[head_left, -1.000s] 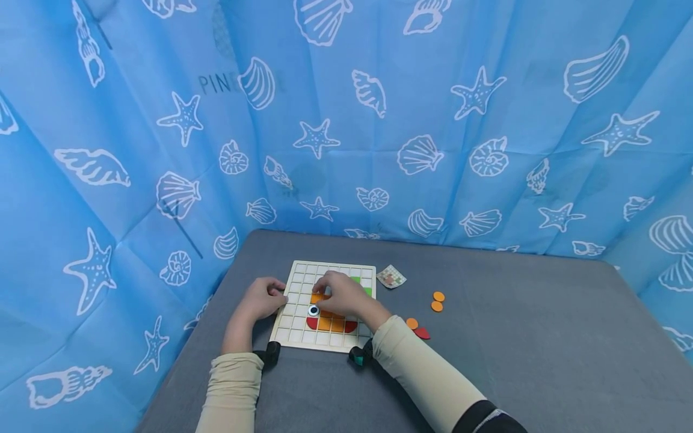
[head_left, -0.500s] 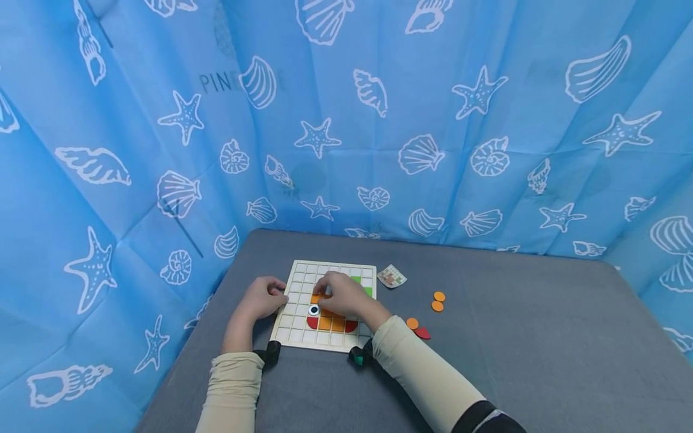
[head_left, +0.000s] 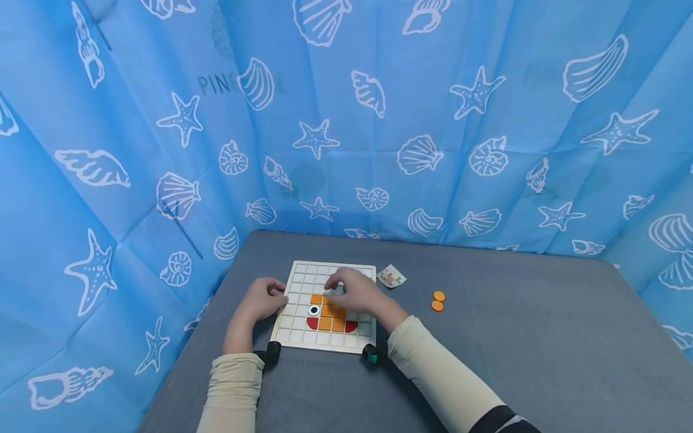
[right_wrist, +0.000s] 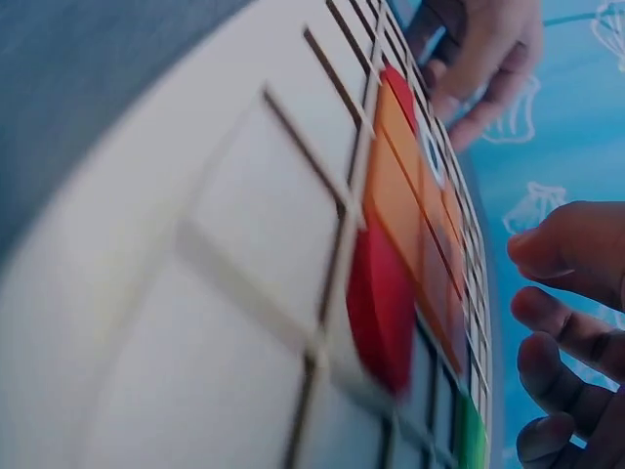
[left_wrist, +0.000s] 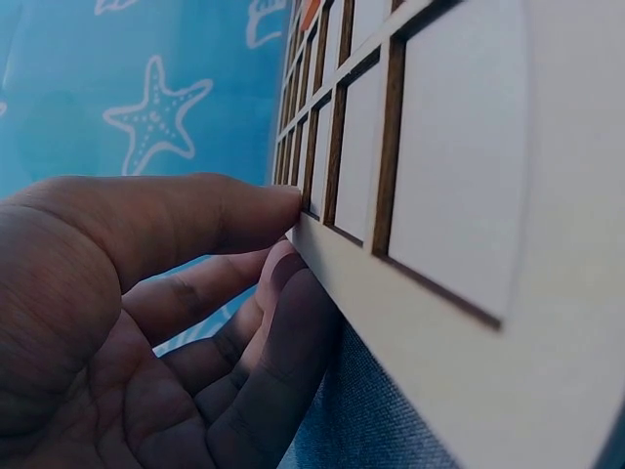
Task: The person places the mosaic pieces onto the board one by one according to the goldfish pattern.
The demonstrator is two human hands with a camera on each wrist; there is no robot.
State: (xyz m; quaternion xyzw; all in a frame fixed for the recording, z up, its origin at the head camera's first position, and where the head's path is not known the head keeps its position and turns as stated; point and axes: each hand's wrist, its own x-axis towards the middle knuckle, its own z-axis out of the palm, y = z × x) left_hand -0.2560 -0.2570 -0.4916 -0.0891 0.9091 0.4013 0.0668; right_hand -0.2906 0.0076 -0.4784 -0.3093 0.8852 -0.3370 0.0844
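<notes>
A white grid board (head_left: 296, 325) lies on the grey table. My left hand (head_left: 262, 299) pinches its left edge; in the left wrist view the thumb (left_wrist: 264, 205) is on top and the fingers are below. Set in the grid are orange tiles (head_left: 331, 325), a red tile (head_left: 312, 323) at each lower end and a round eye tile (head_left: 314, 310). My right hand (head_left: 357, 293) hovers over the upper right cells, fingers loosely bent, with nothing between them in the right wrist view. Green tiles (right_wrist: 472, 435) are mostly covered by this hand in the head view.
A small pattern card (head_left: 391, 276) lies off the board's right corner. Two orange discs (head_left: 439, 296) rest farther right on the table (head_left: 530, 337). A blue curtain (head_left: 346, 138) with shell prints hangs behind the table.
My right hand has moved right, away from the eye tile, uncovering more orange tiles. Its forearm now hides the near orange disc and red piece. The left hand has stayed put.
</notes>
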